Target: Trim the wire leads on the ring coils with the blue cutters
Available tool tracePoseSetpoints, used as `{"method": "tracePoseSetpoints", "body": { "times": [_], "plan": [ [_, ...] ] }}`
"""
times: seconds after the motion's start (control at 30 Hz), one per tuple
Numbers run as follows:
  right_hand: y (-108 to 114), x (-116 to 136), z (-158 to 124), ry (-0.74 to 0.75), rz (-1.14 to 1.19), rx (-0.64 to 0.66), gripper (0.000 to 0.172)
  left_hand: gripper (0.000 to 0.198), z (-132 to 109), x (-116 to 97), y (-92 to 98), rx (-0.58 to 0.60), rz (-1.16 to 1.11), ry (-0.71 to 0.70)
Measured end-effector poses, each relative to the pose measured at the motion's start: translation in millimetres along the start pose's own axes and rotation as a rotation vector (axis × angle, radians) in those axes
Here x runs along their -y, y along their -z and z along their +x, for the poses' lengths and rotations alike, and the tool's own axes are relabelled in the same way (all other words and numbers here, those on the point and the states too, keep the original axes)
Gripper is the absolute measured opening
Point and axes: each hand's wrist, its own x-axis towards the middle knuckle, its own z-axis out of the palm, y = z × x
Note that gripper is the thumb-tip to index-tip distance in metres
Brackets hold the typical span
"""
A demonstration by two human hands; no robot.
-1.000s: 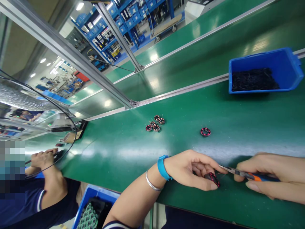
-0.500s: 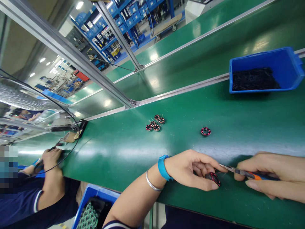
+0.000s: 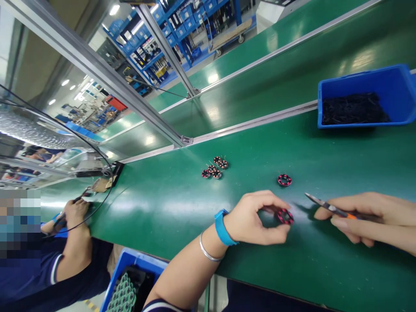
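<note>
My left hand pinches a small wound motor stator, a ring with pink-red and black segments, between thumb and fingers above the green table. To its right, my right hand is closed round the orange-marked handles of a pair of pliers. The pliers' pointed tip aims left toward the stator and stands apart from it. Another ring-shaped stator lies on the table just beyond my hands. Farther left sits a cluster of several similar stators with thin wires sticking up.
A blue bin holding dark, thin strands stands at the back right by a metal rail. At left, a co-worker's hand holds a tool. A blue crate with green parts is below the table edge.
My left hand has lifted and turned the stator slightly up and left. My right hand has drawn the pliers upward, away from the stator. The view has shifted a little.
</note>
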Motion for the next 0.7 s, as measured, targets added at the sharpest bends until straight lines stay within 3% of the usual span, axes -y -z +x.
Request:
{"method": "tracePoseSetpoints", "body": {
  "times": [0.07, 0.13, 0.2, 0.3, 0.37, 0.47, 0.57, 0.63, 0.7],
  "plan": [
    [1.6, 1.9, 4.6, 0.014, 0.035, 0.029, 0.080, 0.026, -0.5, 5.1, 13.4, -0.199, 0.387, -0.013],
    [3.1, 4.5, 7.8, 0.018, 0.069, 0.056, 0.078, 0.023, -2.7, 8.5, 28.6, -0.339, 0.644, 0.067],
    [4.4, 10.4, 9.8, 0.016, 0.097, 0.046, 0.077, 0.029, -4.9, 10.0, 37.5, -0.457, 0.737, 0.109],
    [7.1, 29.7, 12.8, 0.033, 0.114, 0.030, 0.084, 0.046, -0.8, 9.7, 28.7, -0.592, 0.733, 0.002],
    [9.6, 46.7, 15.7, 0.044, 0.103, 0.041, 0.092, 0.059, 10.2, 8.6, 12.0, -0.559, 0.667, -0.045],
    [13.4, 66.3, 20.1, 0.069, 0.060, 0.063, 0.096, 0.076, 36.1, 6.1, -10.9, -0.439, 0.583, 0.091],
    [14.6, 72.3, 22.9, 0.071, 0.037, 0.042, 0.096, 0.055, 58.4, 4.0, -21.1, -0.416, 0.531, 0.212],
    [13.0, 72.2, 23.7, 0.042, 0.065, 0.003, 0.098, 0.037, 62.7, 3.1, -25.6, -0.418, 0.432, 0.207],
    [9.5, 71.8, 23.7, 0.015, 0.127, -0.041, 0.098, 0.031, 57.7, 2.1, -33.2, -0.439, 0.274, 0.143]
  ]
}}
